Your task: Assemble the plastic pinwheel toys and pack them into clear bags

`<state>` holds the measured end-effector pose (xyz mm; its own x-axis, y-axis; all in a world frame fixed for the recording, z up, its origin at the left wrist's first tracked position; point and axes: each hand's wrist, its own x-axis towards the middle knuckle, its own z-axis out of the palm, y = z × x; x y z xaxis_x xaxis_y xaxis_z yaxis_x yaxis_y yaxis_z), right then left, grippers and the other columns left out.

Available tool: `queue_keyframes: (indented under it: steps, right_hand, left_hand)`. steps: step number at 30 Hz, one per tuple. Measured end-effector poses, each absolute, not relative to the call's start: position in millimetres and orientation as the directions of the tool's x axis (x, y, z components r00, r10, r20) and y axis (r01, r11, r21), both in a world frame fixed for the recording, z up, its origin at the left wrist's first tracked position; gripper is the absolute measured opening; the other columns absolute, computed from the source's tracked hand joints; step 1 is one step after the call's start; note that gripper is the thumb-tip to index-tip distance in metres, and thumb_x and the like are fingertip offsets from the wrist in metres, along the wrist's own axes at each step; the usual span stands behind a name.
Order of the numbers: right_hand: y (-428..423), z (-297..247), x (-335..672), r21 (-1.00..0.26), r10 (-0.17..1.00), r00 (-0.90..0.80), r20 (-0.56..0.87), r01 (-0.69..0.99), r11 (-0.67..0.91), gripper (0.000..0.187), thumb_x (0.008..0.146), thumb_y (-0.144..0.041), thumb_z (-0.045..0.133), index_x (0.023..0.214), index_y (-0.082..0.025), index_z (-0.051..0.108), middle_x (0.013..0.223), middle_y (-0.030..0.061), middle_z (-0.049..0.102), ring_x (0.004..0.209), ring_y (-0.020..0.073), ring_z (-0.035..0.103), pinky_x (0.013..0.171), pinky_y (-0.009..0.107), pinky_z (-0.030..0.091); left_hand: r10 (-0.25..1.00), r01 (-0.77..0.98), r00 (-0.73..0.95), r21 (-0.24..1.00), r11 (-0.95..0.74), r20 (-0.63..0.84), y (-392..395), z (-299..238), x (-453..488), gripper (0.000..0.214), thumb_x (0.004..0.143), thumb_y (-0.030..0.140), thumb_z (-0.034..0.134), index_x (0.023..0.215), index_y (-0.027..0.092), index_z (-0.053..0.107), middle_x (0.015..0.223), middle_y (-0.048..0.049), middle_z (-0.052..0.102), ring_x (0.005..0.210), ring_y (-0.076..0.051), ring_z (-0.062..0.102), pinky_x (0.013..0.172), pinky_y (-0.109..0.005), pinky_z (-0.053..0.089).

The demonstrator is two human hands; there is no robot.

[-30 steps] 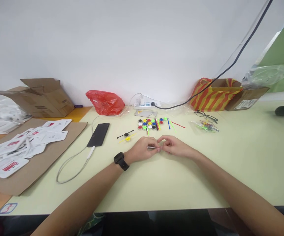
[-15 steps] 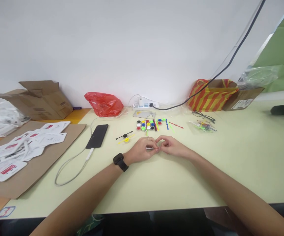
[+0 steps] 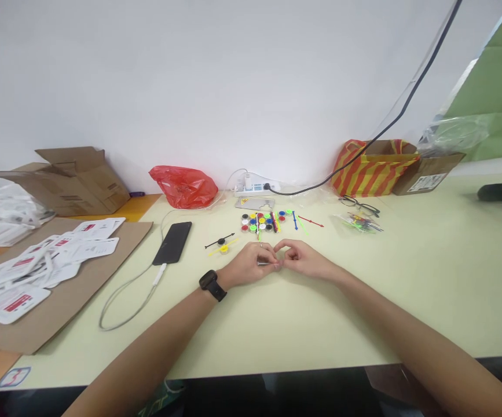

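Note:
My left hand (image 3: 251, 260), with a black watch (image 3: 212, 285) on the wrist, is closed in a pinch on a thin whitish piece (image 3: 263, 264), mostly hidden by the fingers. Fingertip to fingertip with it, my right hand (image 3: 305, 258) is also pinched; whatever lies in its grip is too small to make out. Just beyond the hands sit several small round pieces with coloured centres (image 3: 263, 227) in rows. A blue arrow (image 3: 295, 220) and a red arrow (image 3: 311, 221) lie to their right. Left of the hands are a black arrow with a round base (image 3: 221, 241) and a yellow one (image 3: 223, 249).
A phone (image 3: 172, 243) on a charging cable lies to the left, near cardboard (image 3: 120, 255) bearing white packets. Behind stand a red bag (image 3: 184, 186), a power strip (image 3: 255, 186) and a striped bag (image 3: 372, 171). Glasses (image 3: 361, 205) and a small plastic bag (image 3: 359, 223) lie right.
The view has shifted very slightly. Both hands stay pinched together in the same place, and the pieces on the table have not moved.

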<state>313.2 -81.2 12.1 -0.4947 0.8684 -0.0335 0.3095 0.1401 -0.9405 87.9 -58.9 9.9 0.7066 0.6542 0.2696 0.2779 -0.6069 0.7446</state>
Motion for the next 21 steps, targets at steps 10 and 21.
queue_keyframes:
  steps: [10,21]
  right_hand:
    - [-78.2,3.8,312.5,-0.927,0.903,-0.429,-0.005,0.340,0.157,0.028,0.082,-0.031,0.068,0.106,-0.018,0.065,0.062,-0.0077,0.048,0.057,0.0108,0.040,0.055,0.024,0.031]
    - [-75.8,18.6,321.5,-0.942,0.948,-0.295,-0.123,0.334,-0.019,0.043,0.090,-0.061,0.065,0.106,-0.021,0.069,0.072,-0.0003,0.060,0.048,0.0116,0.048,0.039,0.023,0.032]
  left_hand:
    - [0.672,0.283,0.694,0.760,-0.585,0.258,-61.2,9.1,88.1,0.020,0.093,0.038,0.073,0.087,0.020,0.079,0.098,-0.0079,0.073,0.081,-0.016,0.068,0.072,-0.028,0.055]
    - [0.743,0.399,0.479,0.638,-0.659,0.468,-61.9,14.4,85.7,0.031,0.099,0.040,0.064,0.124,0.023,0.069,0.099,-0.0062,0.071,0.091,-0.020,0.062,0.082,-0.034,0.049]
